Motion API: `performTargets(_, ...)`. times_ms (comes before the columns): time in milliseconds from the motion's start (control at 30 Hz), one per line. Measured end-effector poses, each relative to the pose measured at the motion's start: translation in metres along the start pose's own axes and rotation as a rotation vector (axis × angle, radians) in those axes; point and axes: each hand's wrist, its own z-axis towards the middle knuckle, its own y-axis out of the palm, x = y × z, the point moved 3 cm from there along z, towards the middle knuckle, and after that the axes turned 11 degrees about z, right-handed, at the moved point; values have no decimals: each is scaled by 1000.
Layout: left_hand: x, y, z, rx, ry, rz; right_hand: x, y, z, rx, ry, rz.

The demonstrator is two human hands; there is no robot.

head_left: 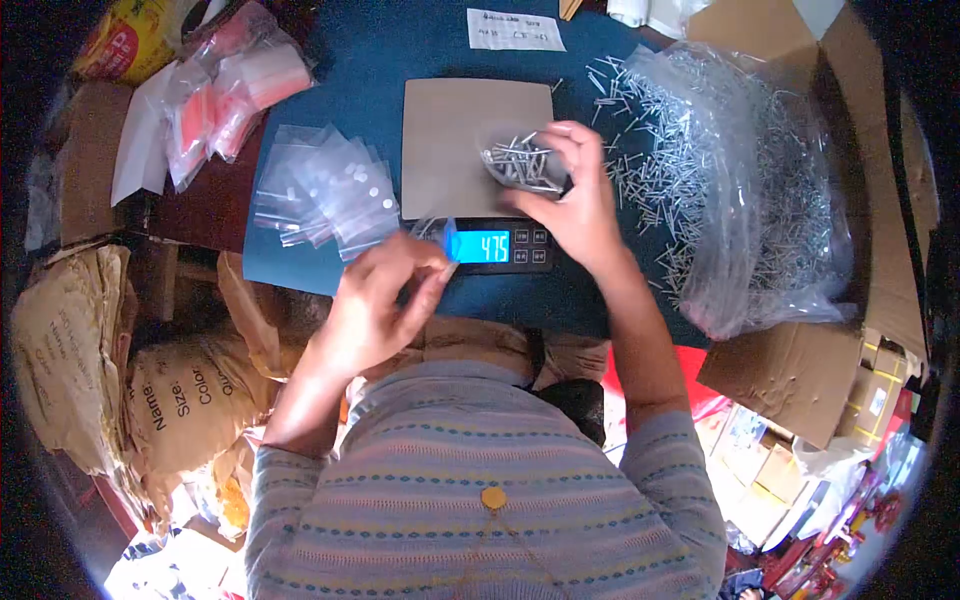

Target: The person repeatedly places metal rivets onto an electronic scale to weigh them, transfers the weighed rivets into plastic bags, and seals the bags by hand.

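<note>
Over the scale's plate, my right hand (pixel 578 195) is closed around the rim of a small tray (pixel 490 172) filled with silvery nail-like fasteners (pixel 525 163). Beneath it is a digital scale (pixel 440 140) with a pale square plate; its lit blue display appears to read 475. My left hand (pixel 385 295) is pinched on the edge of a small clear plastic bag (pixel 432 230), which lies against the front of the scale and partly overlaps the display. Left of the scale, several clear zip bags (pixel 325 190) with white round spots are fanned out on the blue table cover.
A large clear bag (pixel 745 200) spills many loose fasteners (pixel 635 150) at the right, beside an open cardboard box (pixel 890 180). Packs of red-edged bags (pixel 225 95) lie at the back left. A written paper label (pixel 515 30) is at the back. Brown sacks (pixel 190 395) stand lower left.
</note>
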Motion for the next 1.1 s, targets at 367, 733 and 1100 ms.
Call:
performTargets(367,12,30,25,64,131,153,-79,12,19,-519,-209,-217)
performTargets(733,2,18,19,189,8,80,-14,-12,12,-248,12,126)
performTargets(1100,4,3,4,93,-5,-274,-69,6,-13,-365,-391,-287)
